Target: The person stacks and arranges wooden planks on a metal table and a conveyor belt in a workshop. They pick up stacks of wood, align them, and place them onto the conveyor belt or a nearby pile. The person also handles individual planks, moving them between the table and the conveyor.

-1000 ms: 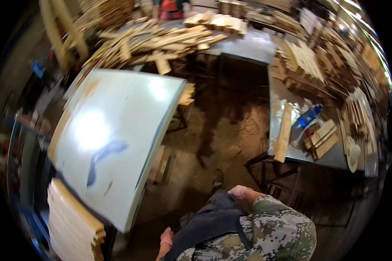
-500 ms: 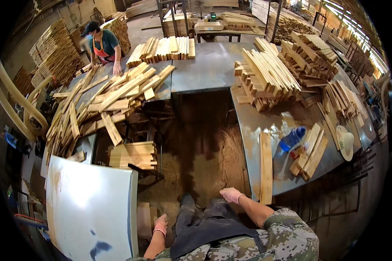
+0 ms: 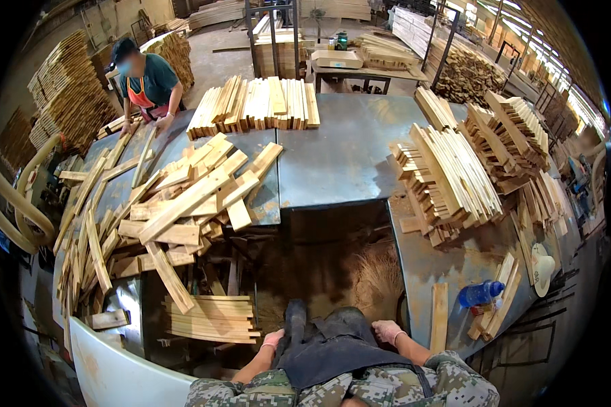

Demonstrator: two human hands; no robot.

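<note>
My left hand (image 3: 273, 338), in a pale pink glove, hangs beside my left thigh, fingers curled in with nothing visible in them. Close to its left lies a stack of light wooden strips (image 3: 210, 319), below table height. My right hand (image 3: 388, 332), gloved alike, is loosely closed at my right thigh and appears to hold nothing. To its right, a single wooden board (image 3: 439, 316) lies on the metal table (image 3: 419, 271). Farther right are a blue bottle (image 3: 480, 293) and a pair of boards (image 3: 498, 298). Neither hand touches any wood.
A jumbled pile of boards (image 3: 183, 203) covers the left table, one hanging over its edge. Upright strips (image 3: 251, 105) stand in a row at the back; stacked strips (image 3: 455, 176) fill the right. A co-worker (image 3: 149, 85) handles boards at far left. A white panel (image 3: 125, 370) curves at lower left.
My view has moved forward, so the tables sit nearer and the white panel has dropped toward the lower edge. Both hands have drawn in beside my thighs. The co-worker's hands have shifted among the boards.
</note>
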